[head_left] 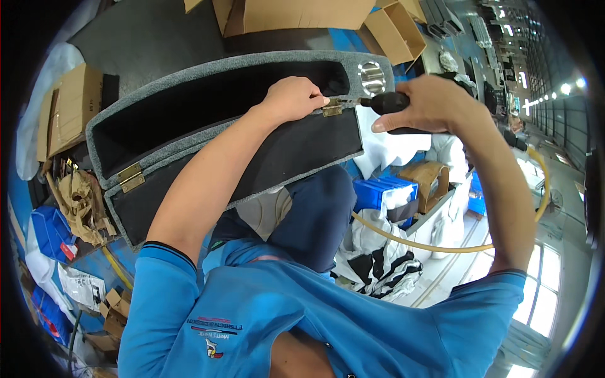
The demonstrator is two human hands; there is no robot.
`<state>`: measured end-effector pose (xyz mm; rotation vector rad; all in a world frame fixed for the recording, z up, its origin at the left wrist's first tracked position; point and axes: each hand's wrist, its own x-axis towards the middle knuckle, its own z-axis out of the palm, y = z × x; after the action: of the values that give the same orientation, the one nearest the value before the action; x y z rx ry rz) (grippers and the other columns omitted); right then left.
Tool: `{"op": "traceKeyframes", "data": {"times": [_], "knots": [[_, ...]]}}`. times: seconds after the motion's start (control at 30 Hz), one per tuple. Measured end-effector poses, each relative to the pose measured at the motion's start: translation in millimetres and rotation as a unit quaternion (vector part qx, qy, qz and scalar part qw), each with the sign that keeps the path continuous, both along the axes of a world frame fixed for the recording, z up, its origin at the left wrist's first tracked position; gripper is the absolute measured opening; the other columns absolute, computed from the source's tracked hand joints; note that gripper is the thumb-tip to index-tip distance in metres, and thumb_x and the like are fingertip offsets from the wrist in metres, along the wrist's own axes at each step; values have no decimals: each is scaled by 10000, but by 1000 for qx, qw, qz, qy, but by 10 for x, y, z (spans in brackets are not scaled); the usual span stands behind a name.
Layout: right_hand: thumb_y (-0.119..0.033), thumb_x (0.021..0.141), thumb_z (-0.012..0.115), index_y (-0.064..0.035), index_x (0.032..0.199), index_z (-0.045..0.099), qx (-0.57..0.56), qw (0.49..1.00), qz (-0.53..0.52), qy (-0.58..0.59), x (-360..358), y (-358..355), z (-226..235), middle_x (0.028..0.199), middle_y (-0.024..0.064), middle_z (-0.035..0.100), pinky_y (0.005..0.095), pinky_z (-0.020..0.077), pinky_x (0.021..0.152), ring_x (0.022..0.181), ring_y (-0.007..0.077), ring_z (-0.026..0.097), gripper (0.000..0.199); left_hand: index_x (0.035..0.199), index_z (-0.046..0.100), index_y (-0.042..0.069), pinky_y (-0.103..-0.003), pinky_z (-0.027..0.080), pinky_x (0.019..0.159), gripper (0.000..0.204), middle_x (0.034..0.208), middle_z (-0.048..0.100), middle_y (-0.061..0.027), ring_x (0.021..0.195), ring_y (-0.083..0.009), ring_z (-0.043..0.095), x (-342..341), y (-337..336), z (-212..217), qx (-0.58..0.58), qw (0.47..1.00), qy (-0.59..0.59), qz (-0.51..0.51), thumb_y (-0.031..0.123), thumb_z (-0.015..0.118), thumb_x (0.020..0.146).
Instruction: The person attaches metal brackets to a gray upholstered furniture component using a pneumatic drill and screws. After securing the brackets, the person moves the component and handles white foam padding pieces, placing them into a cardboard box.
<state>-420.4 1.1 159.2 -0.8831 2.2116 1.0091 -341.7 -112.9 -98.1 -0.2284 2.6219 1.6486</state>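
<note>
A long box (pixel 217 69) covered in grey felt, with a black lining, stands in front of me with its lid (pixel 296 154) folded down toward my lap. A brass hinge (pixel 332 108) joins the two at the right, and another brass hinge (pixel 130 178) at the left. My left hand (pixel 292 99) is closed, thumb and fingertips pinched beside the right hinge; what is between them is too small to tell. My right hand (pixel 435 106) is wrapped around a black power screwdriver (pixel 389 103), its thin bit pointing left at that hinge. A round shiny metal cup (pixel 372 77) sits at the box's right end.
Cardboard boxes (pixel 296 16) stand behind the box, and another carton (pixel 72 107) at the left. A yellow hose (pixel 428 247) loops beneath and around my right forearm. Blue bins (pixel 381 192) and white cloth (pixel 394 142) lie at the right. Crumpled brown paper (pixel 82 205) is at the left.
</note>
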Motion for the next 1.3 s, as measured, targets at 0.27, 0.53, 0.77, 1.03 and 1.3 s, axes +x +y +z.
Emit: {"op": "traceKeyframes", "data": {"times": [0.27,0.53,0.77,1.03,1.3], "knots": [[-598,812,766,-46,1163,694,-316,926,-128,-163,352,835,115,807,128,697,367,520,757,774,245,672,658,1216,571,17,-201,440,623,214,1134,667,-99,835,-106,613,1387,-101,329,673,728,-18,130,23,509,1011],[-584,774,791,-33,1220,664,-346,861,-156,-337,1125,760,-127,807,81,639,329,483,727,740,173,578,721,1128,562,35,-211,369,525,294,800,614,-33,619,-72,497,2394,-6,325,686,707,-1,171,319,494,1099],[-542,729,856,-73,1265,645,-348,868,-101,-338,1338,666,-178,800,109,662,352,495,728,742,250,645,743,1102,572,45,-201,365,560,300,760,565,-4,604,-64,466,2515,-56,644,678,692,-12,246,337,505,1093],[-416,738,890,-89,1279,633,-349,859,-146,-345,1233,667,-328,850,129,676,380,510,774,797,304,663,683,1040,604,46,-200,375,525,184,870,654,-65,592,-55,463,2295,-31,465,691,673,35,261,230,613,1048],[-278,853,813,-31,1317,592,-422,779,-279,-369,1038,851,-621,845,61,653,302,486,726,777,144,598,570,1102,629,108,-188,329,526,217,822,606,9,614,-44,436,1749,-196,526,746,630,-2,214,311,623,1026]]}}
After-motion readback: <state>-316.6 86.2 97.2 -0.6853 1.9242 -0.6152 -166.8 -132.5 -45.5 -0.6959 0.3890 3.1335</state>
